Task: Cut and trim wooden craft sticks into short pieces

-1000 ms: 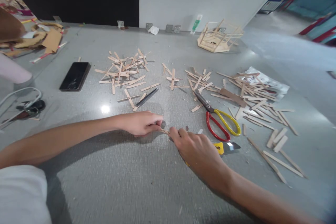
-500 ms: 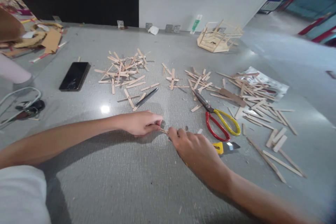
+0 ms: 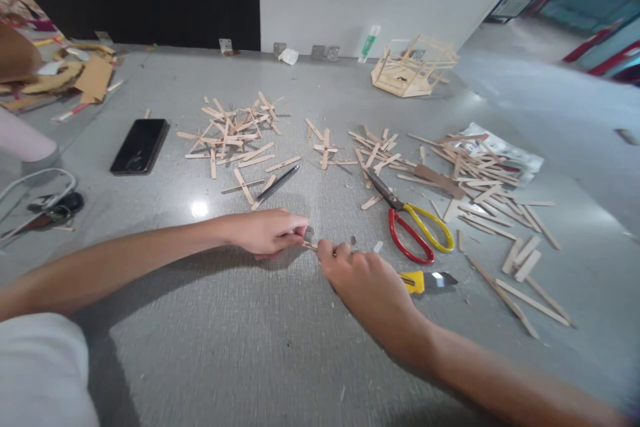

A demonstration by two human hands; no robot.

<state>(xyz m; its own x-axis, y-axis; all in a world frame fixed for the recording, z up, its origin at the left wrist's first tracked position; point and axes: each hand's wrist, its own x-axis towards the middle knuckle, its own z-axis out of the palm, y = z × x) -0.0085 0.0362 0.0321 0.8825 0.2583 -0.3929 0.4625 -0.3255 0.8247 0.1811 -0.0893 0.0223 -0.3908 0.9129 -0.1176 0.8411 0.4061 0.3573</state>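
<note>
Between my two hands, just over the grey table [image 3: 240,333], a small wooden craft stick [image 3: 311,245] shows. My left hand [image 3: 273,232] pinches its left end and my right hand [image 3: 363,277] grips the right end, with most of the stick hidden by fingers. Beside my right hand lies a yellow utility knife [image 3: 414,281] with its wide blade out, partly covered by the hand. Scissors [image 3: 400,210] with one red and one yellow handle rest beyond it. A dark pen [image 3: 279,183] lies past my left hand.
Piles of craft sticks [image 3: 235,127] lie ahead, with more at the right [image 3: 485,180] by a plastic packet [image 3: 525,159]. An open stick frame [image 3: 413,73] stands near the back panel. A phone [image 3: 140,145] and cable [image 3: 70,177] are at left, near cardboard [image 3: 95,77].
Both hands keep hold of the craft stick, and slightly more of it shows between them. My right hand has shifted a little. The whole view has moved slightly.
</note>
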